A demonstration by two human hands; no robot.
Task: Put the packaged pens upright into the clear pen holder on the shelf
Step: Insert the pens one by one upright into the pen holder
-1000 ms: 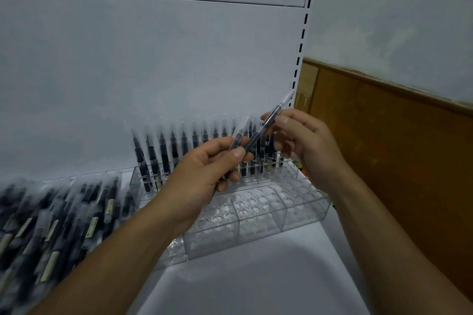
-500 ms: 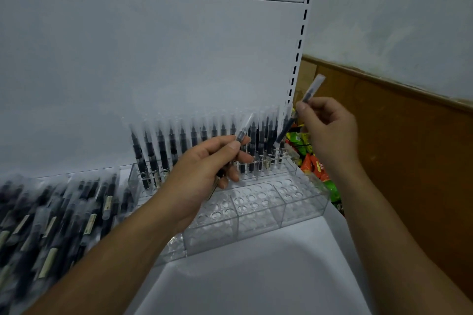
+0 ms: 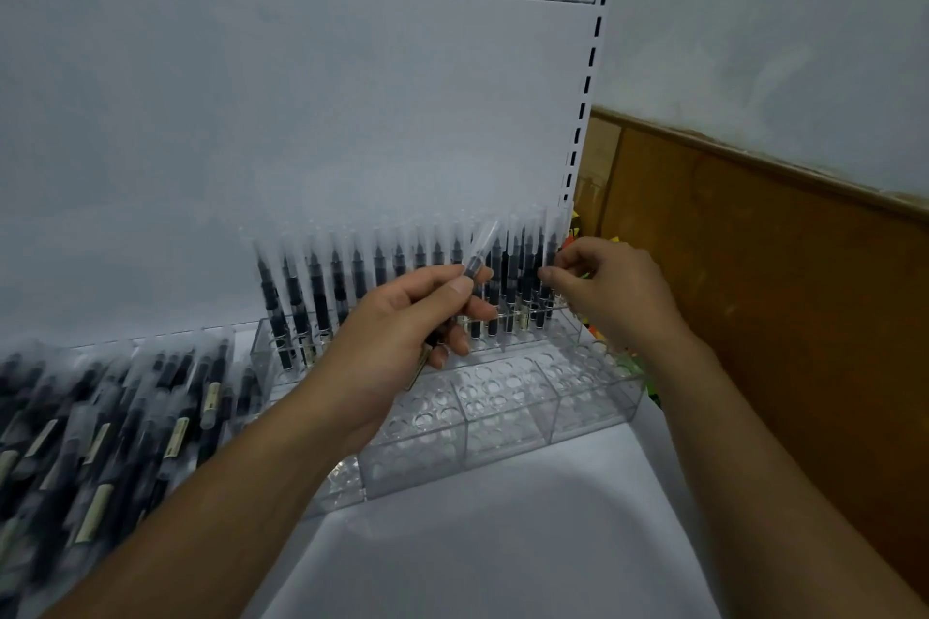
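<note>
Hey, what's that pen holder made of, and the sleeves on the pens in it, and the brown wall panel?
Pen holder: looks like clear rigid plastic, probably acrylic; see-through walls, glossy edges. Sleeves: thin clear plastic film, slightly frosted; black pens show through. Brown wall panel: wood or wood-look board, matte, faint grain; cannot tell which.

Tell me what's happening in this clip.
A person is stocking a clear holder on a shelf. The left hand grips a tilted pen above it. The right hand pinches the end pen, rightmost in the back row, apparently seating it. That row looks full, the front holes empty. A pile of pens lies to the left.
</note>
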